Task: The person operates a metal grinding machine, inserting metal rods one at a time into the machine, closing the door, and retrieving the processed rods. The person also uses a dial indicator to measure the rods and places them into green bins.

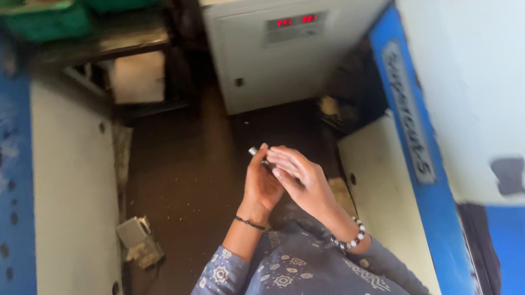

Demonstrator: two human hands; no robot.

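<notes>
My left hand [260,184] and my right hand [298,175] are pressed together in front of my body, above a dark floor. Between the fingers sits a small silvery metal piece [253,150], its tip showing at the top of my left fingers. My right palm lies over the left fingers, so most of the piece is hidden. I cannot tell which hand bears it more; both touch it. A thin dark band circles my left wrist and a bead bracelet my right wrist. My sleeves are blue with a pale pattern.
A cream cabinet with a red digital display [296,20] stands ahead. Cream and blue machine bodies flank me at the left [70,199] and right [411,110]. A small grey foot pedal [134,232] lies on the floor at the left. Green crates [65,10] sit far back.
</notes>
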